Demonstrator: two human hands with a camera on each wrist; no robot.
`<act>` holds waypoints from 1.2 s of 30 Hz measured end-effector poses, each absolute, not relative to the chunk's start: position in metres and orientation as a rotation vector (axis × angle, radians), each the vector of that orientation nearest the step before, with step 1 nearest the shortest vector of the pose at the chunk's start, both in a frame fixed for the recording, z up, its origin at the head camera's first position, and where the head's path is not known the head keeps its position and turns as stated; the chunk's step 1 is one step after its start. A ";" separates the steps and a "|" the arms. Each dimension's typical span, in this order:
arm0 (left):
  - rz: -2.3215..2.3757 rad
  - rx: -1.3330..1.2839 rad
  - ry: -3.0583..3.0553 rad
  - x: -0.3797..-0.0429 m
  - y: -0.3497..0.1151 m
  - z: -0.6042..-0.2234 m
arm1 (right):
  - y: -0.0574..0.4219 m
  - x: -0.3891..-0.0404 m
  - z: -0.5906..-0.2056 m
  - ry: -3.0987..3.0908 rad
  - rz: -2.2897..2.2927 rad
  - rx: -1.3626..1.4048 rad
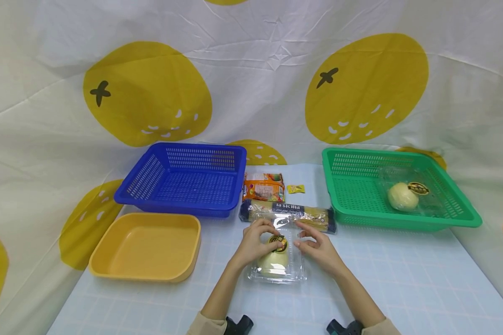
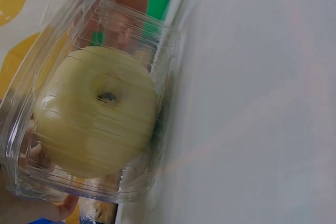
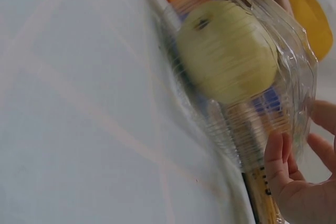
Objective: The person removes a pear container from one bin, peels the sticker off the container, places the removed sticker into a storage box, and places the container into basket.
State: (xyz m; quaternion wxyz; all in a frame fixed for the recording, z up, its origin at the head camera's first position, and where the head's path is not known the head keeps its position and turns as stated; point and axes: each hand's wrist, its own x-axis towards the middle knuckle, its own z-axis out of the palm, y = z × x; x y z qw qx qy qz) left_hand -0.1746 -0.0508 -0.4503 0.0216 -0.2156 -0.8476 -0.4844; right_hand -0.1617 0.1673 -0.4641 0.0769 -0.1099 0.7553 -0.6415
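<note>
A clear plastic clamshell box (image 1: 295, 267) with a round pale-yellow fruit (image 2: 100, 114) inside stands on the table before me. A black and gold sticker (image 1: 282, 243) marks its lid. My left hand (image 1: 256, 242) rests over the lid's left side, its thumb on the sticker and its fingers bent across the top. At the right edge of the box is my right hand (image 1: 320, 251), with thumb and fingers spread and the fingertips right at the rim. Through the clear wall, the fruit's stem hollow shows in both wrist views.
Behind the box lie a spaghetti pack (image 1: 318, 216), an orange snack packet (image 1: 263, 188) and a small yellow sachet (image 1: 295, 189). A blue basket (image 1: 193, 207) and a yellow tray (image 1: 146, 274) stand left. The green basket (image 1: 385, 221) at right holds another boxed fruit (image 1: 402, 197).
</note>
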 end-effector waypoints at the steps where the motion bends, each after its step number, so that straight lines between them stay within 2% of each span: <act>1: -1.501 -0.666 -2.627 -0.175 -0.051 -0.451 | 0.167 -0.162 -0.464 2.264 -1.922 -0.325; 36: -1.389 -0.657 -2.642 -0.179 -0.047 -0.452 | 0.168 -0.162 -0.467 2.250 -1.953 -0.399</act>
